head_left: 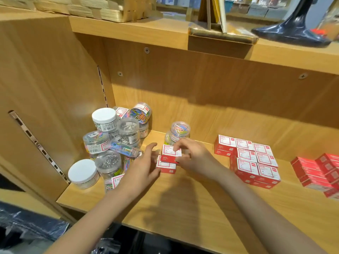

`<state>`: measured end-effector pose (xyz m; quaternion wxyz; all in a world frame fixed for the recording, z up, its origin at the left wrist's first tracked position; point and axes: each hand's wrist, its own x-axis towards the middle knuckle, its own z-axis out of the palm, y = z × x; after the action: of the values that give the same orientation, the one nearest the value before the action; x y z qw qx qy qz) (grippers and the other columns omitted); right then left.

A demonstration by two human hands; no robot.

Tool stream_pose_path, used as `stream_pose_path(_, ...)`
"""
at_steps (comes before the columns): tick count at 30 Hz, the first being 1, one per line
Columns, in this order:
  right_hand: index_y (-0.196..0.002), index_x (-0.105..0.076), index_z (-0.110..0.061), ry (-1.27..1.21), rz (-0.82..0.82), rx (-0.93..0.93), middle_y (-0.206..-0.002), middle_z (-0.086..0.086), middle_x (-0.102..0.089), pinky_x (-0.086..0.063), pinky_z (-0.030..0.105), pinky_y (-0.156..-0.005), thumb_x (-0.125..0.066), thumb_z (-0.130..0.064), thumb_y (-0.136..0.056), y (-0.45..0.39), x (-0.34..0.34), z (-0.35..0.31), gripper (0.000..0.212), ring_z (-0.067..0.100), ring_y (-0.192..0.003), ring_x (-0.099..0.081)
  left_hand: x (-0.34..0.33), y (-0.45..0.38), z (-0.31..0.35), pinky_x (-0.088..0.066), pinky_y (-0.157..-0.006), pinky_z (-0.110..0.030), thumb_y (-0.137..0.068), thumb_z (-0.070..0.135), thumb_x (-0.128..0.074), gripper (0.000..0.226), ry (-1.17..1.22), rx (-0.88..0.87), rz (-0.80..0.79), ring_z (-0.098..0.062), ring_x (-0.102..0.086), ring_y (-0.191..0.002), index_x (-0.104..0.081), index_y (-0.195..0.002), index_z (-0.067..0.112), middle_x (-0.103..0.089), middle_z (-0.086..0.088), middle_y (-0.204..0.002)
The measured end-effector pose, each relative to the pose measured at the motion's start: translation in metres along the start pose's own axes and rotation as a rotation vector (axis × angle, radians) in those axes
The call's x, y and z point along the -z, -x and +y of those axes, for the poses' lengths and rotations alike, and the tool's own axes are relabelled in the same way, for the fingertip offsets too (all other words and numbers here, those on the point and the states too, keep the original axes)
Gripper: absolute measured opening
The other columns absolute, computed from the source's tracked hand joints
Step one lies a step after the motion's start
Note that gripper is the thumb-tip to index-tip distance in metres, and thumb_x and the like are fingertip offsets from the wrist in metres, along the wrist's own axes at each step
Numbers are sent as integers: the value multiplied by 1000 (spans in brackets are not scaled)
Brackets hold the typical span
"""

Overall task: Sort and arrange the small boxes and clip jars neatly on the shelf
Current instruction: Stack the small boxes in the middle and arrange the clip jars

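- Forearms come in low from the bottom edge; both reach onto the wooden shelf point(183, 208).
- Far left: a jumbled pile of clip jars point(110, 136), some upright, some tipped on their sides, a few stacked. Two white-lidded ones sit at the pile's back and front-left edge.
- Left hand point(142, 166): fingers straight and relaxed, fingertips against the left side of the lower small box point(166, 166). It steadies rather than grips, as I read it.
- Centre: the upper small box point(171, 152) sits on the lower one, shifted back and askew.
- Right hand point(190, 156): fingers and thumb curled round the upper box, pinching it.
- Step as I judge it: squaring the two boxes. I'd line up their edges before sliding the pair right.
- Behind the hands: a stack of two jars point(177, 133) with coloured clips, close enough to be knocked.
- Right: a tidy block of red boxes point(255, 160), two layers deep, the likely destination.
- Far right: more red boxes point(319, 171), laid differently, partly cut off.
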<state>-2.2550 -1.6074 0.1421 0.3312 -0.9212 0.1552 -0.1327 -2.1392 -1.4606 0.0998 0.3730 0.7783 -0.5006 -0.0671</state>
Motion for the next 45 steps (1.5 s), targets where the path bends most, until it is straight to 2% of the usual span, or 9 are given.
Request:
stream_pose_path(3, -95, -58, -5, 141, 13, 91, -93, 2, -55, -36, 13, -69, -63, 1, -72, 2, -18, 11, 24, 11, -79, -46, 0, -8, -3, -45, -85, -29, -77, 10, -69, 68, -13, -3, -60, -18, -62, -95, -35, -135, 16, -64, 0, -106)
stream_pose_path(6, -97, -63, -8, 228, 87, 80, -114, 8, -58, -38, 27, -87, -67, -2, -73, 15, -6, 13, 24, 24, -104, -50, -6, -20, 5, -44, -81, -24, -75, 10, -71, 63, -26, -42, -126, -14, -58, -86, -42, -132, 13, -62, -4, -102)
stream_pose_path(10, -108, -65, -16, 304, 104, 13, -132, 4, -45, -29, 25, -97, -60, -11, -85, 41, 25, 23, 24, 19, -120, -37, -31, -38, 26, -48, -80, -33, -73, 6, -72, 56, 44, -48, -182, -17, -58, -80, -50, -124, 13, -59, -2, -93)
stream_pose_path(16, -102, -67, -9, 336, 314, -172, -119, 12, -54, -36, 38, -99, -60, -4, -83, 76, 67, 55, 21, 29, -115, -45, -70, -61, 61, -51, -74, -40, -76, 5, -68, 34, 160, -27, -216, -20, -58, -72, -56, -107, 10, -57, -4, -91)
stream_pose_path(26, -105, -63, -9, 343, 472, -296, -115, 10, -54, -32, 32, -95, -62, -4, -83, 127, 94, 95, 22, 29, -113, -48, -116, -81, 90, -47, -73, -29, -76, 7, -69, 30, 255, 54, -157, -9, -53, -66, -53, -98, 19, -56, 5, -82)
stream_pose_path(29, -126, -49, -14, 286, 348, -305, -136, 7, -40, -23, 28, -106, -68, -25, -81, 130, 97, 98, 50, 24, -131, -32, -124, -84, 93, -43, -70, -22, -77, 7, -69, 33, 238, 71, -120, -4, -53, -64, -56, -106, 12, -58, 7, -81)
stream_pose_path(32, -140, -29, -26, 372, 193, -327, -153, 4, -15, -12, 41, -115, -70, -44, -75, 128, 89, 104, 79, 23, -142, -6, -127, -84, 90, -48, -82, -30, -75, 11, -71, 50, 203, 24, -108, -18, -62, -84, -51, -120, 10, -64, -5, -104)
stream_pose_path(36, -145, -15, -31, 569, 110, -360, -156, -2, -1, -1, 42, -114, -58, -46, -84, 124, 81, 108, 76, 26, -143, 9, -129, -85, 89, -50, -79, -39, -74, 13, -69, 58, 148, -61, -158, -26, -64, -86, -47, -128, 18, -68, -5, -108)
stream_pose_path(45, -146, -4, -32, 592, -14, -331, -155, -2, 10, 5, 42, -114, -51, -40, -90, 127, 93, 113, 73, 23, -141, 17, -132, -84, 91, -48, -80, -36, -80, 15, -66, 66, 71, -104, -157, -25, -64, -79, -37, -139, 20, -68, -6, -109)
